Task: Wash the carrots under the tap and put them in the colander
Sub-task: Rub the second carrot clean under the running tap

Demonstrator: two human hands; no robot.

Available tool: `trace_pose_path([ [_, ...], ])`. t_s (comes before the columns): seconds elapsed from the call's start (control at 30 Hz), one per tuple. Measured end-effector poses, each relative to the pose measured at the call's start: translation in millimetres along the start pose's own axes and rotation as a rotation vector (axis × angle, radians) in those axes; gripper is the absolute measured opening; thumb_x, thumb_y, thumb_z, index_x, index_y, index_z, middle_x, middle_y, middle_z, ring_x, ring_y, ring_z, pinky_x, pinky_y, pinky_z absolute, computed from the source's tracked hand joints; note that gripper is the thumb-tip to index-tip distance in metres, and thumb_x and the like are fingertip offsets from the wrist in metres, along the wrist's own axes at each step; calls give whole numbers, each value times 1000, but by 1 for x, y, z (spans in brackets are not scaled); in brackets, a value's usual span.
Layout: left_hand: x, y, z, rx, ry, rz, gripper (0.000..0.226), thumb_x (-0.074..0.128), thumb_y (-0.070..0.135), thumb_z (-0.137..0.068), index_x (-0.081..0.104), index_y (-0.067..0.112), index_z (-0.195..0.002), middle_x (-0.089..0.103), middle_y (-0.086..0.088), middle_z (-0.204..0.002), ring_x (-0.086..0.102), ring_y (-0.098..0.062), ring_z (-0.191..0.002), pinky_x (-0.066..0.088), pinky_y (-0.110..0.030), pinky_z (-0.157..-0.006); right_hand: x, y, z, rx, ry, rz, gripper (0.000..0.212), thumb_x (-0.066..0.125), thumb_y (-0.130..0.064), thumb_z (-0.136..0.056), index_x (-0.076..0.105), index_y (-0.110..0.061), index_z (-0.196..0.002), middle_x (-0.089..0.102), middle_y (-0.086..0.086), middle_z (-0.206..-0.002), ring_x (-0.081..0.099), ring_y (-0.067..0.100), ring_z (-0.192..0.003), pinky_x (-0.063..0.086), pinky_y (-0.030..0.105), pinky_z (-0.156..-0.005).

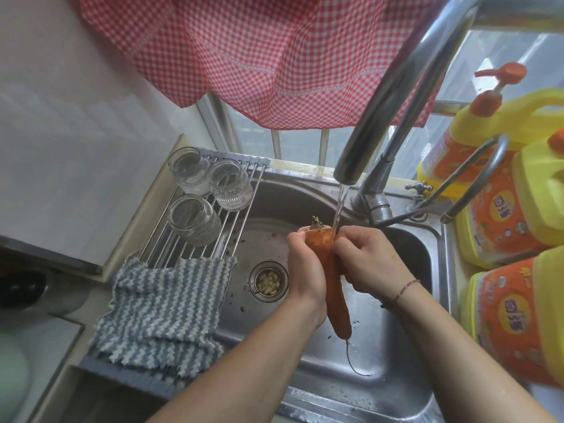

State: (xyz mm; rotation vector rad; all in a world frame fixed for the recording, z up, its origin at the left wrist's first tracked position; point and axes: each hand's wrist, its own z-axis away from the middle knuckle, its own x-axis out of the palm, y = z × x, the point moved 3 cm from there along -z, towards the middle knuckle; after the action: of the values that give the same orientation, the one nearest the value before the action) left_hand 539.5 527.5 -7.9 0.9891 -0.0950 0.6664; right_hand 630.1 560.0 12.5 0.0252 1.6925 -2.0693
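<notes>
A long orange carrot [335, 297] with a thin dark root tail is held over the steel sink [406, 361], its green-stubbed top under the tap [348, 169]. A thin stream of water runs from the spout onto the carrot's top. My left hand [305, 270] grips the carrot's thick upper part from the left. My right hand [369, 261] curls round the same part from the right. No colander is in view.
A roll-up rack [238, 215] over the sink's left side carries three glass jars [192, 221] and a striped blue cloth [164, 309]. The drain strainer [268, 280] holds food scraps. Yellow detergent bottles [506, 209] crowd the right edge. A red checked curtain [259, 50] hangs behind.
</notes>
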Motion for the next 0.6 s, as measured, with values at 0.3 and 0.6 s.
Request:
trace_pose_path([
  [0.3,0,2,1,7,-17,6,38,22,32,-100,54,11,-93,54,-5,-67,56,-14,-56,44,-25,-51,0,-1,-1,-7,11,22,40,57,-14,-89,50,-18,-51,49,2,-49,44,10,-43,34,14,-40],
  [0.6,-2,-1,-1,-16,-30,-29,42,22,32,-99,56,12,-85,57,-6,-68,59,-17,-59,46,-27,-53,1,2,-1,3,11,31,39,60,-21,-89,49,-16,-51,47,1,-50,41,10,-43,33,16,-41],
])
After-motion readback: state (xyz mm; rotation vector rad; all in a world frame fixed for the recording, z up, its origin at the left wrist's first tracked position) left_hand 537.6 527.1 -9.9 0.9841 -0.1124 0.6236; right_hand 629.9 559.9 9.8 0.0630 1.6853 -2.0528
